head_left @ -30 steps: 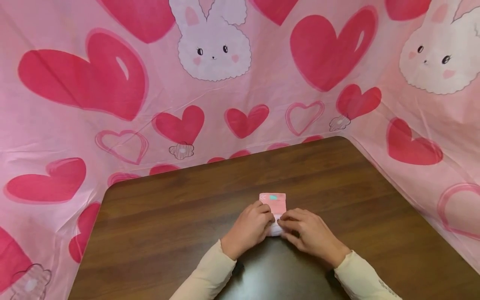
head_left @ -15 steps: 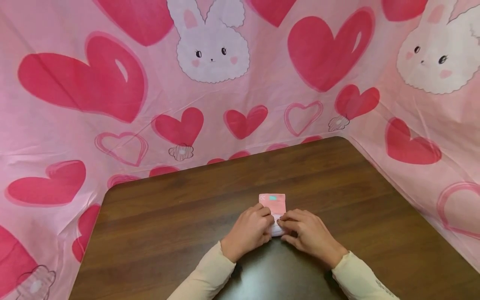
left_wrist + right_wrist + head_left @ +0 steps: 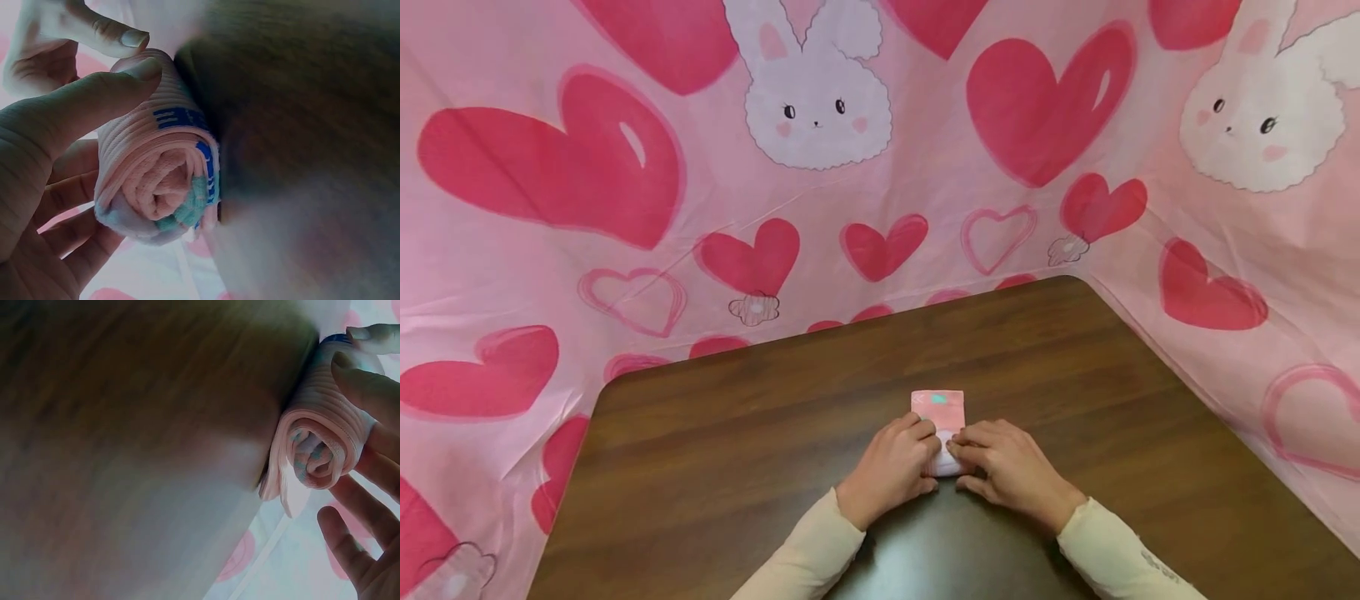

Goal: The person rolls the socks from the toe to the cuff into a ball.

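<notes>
A pair of pink socks (image 3: 938,410), partly rolled up, lies on the table with a flat ribbed end stretching away from the person. White, teal and blue lettering show on the fabric. In the left wrist view, the left hand (image 3: 891,458) holds one end of the sock roll (image 3: 156,181), its thumb on the near side and fingers on the far side. The right hand (image 3: 1011,467) holds the other end of the roll in the same way; the right wrist view shows the spiral of layers and a loose flap at the bottom.
The brown wooden table (image 3: 737,433) has rounded far corners. A pink curtain (image 3: 925,183) with red hearts and white rabbits hangs along its back and sides. Both arms wear cream sleeves (image 3: 808,542).
The head view has shifted slightly. Both hands stay on the socks with small finger movements, and the left thumb now shows more at the roll's near edge.
</notes>
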{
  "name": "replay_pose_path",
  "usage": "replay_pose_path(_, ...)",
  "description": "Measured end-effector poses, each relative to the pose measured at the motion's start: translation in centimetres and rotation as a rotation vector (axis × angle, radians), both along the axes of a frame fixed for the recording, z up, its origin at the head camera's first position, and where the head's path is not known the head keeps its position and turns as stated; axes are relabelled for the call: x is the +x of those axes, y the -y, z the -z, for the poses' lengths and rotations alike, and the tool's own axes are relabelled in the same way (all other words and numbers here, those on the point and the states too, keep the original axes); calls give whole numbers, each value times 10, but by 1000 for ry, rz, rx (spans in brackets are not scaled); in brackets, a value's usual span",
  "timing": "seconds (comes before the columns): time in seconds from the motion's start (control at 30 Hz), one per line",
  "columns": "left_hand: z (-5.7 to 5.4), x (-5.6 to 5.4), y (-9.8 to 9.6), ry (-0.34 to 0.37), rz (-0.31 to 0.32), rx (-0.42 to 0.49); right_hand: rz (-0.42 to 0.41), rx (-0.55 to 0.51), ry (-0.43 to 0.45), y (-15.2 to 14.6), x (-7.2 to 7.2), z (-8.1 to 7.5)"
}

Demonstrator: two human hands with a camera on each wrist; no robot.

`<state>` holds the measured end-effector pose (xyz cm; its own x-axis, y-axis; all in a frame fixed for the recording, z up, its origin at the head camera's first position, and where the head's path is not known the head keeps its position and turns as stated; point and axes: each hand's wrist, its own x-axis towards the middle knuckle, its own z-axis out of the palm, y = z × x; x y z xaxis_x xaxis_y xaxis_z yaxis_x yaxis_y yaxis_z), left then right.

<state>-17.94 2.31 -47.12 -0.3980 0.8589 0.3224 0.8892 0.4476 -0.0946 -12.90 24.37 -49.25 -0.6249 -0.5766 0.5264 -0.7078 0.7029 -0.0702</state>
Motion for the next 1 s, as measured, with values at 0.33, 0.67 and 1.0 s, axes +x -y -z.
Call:
replay_pose_path(0.33, 4, 2, -3, -54, -40, 12, 84, 23, -33, 5, 0, 3)
replay_pose_path(0.67, 5, -1, -6, -69, -53, -7, 101, 14, -33, 6, -3, 3)
replay_pose_path(1.0, 8, -9, -1, -8, -37, 16, 94, 3, 43, 4, -9, 1)
